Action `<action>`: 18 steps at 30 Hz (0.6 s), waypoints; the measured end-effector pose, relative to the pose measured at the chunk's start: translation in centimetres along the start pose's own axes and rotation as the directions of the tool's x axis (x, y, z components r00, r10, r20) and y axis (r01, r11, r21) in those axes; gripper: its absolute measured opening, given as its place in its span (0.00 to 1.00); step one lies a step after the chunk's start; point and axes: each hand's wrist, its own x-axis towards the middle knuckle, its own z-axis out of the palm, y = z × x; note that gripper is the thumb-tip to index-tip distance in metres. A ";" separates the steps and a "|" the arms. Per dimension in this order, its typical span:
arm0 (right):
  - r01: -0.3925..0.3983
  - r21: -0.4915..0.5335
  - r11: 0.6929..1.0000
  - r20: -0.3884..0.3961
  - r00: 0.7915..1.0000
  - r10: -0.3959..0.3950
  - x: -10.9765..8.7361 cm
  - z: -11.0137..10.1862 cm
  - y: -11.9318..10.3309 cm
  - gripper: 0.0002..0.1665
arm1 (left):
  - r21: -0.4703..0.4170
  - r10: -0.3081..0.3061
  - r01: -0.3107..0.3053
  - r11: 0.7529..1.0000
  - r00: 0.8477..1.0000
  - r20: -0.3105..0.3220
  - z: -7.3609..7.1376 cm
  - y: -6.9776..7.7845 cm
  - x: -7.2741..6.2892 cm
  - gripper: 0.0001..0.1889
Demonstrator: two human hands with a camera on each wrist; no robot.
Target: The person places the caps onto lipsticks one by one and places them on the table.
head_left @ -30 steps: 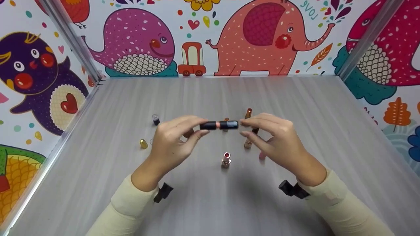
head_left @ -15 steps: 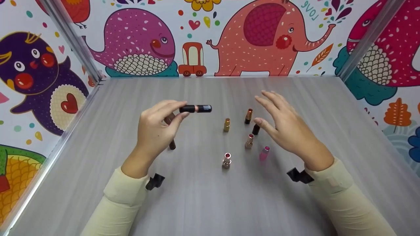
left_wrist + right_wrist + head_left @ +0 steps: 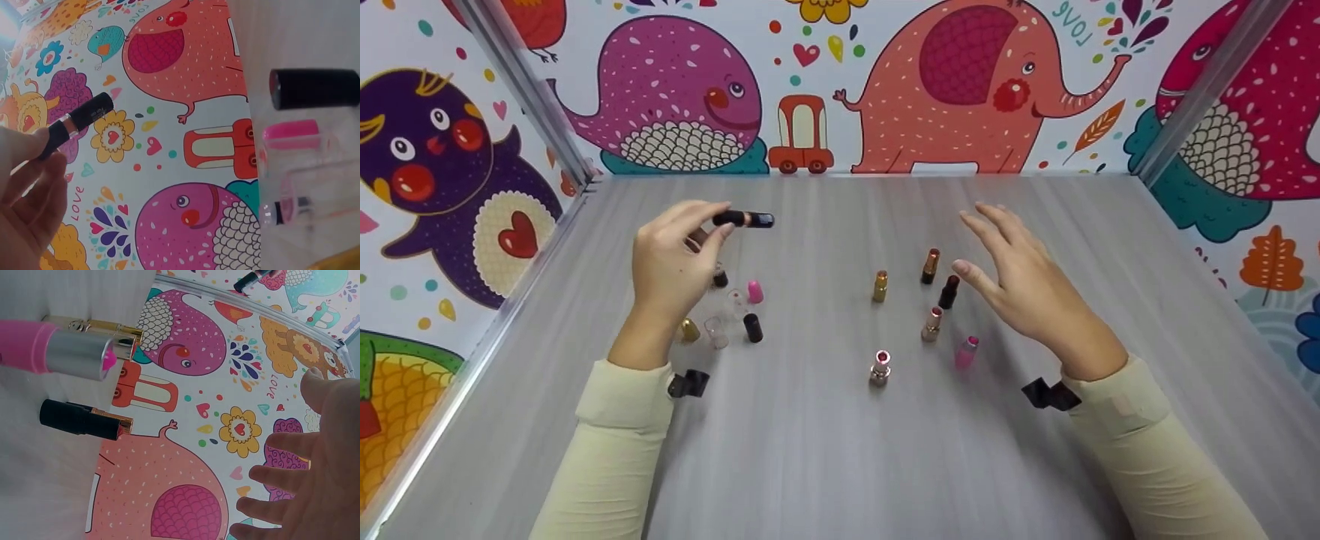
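My left hand (image 3: 671, 251) pinches a black lipstick (image 3: 744, 219) with a rose-gold band between thumb and fingers, holding it level above the table. The left wrist view shows the same lipstick (image 3: 84, 119) against the printed wall. My right hand (image 3: 1027, 285) hovers with fingers spread, holding nothing. Close to it stand uncapped lipsticks: a black one (image 3: 949, 292), a copper one with a black base (image 3: 930, 266), a rose-gold one (image 3: 932, 325) and a pink one (image 3: 967, 352). A gold lipstick (image 3: 880, 286) and a silvery-pink one (image 3: 880, 369) stand nearer the table's middle.
Loose caps are grouped beside and below the left hand: a black cap (image 3: 753, 328), a pink cap (image 3: 755, 291), a clear cap (image 3: 715, 332) and a gold cap (image 3: 689, 330). Printed cartoon walls (image 3: 802, 67) enclose the grey table (image 3: 825, 457) at the back and sides.
My left hand has carried the black lipstick left and farther back, uncovering the caps. My right hand has moved away from the lipstick's end, to the right and back, and its fingers have spread.
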 end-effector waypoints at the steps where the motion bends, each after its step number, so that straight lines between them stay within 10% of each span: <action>1: -0.006 -0.002 1.000 0.001 1.000 0.006 0.0 0.0 0.1 0.44 | 0.022 -0.011 0.011 1.000 1.000 0.004 -0.1 -0.3 0.1 0.13; 7: 0.005 -0.006 1.000 -0.002 1.000 -0.005 0.1 -0.1 0.3 0.44 | 0.153 -0.126 0.110 0.982 0.987 0.100 -0.6 -2.2 0.8 0.13; 18: -0.015 -0.015 1.000 0.037 0.999 0.015 0.2 -0.1 1.0 0.44 | 0.403 -0.334 0.208 0.891 0.902 0.273 -3.2 -5.6 0.8 0.13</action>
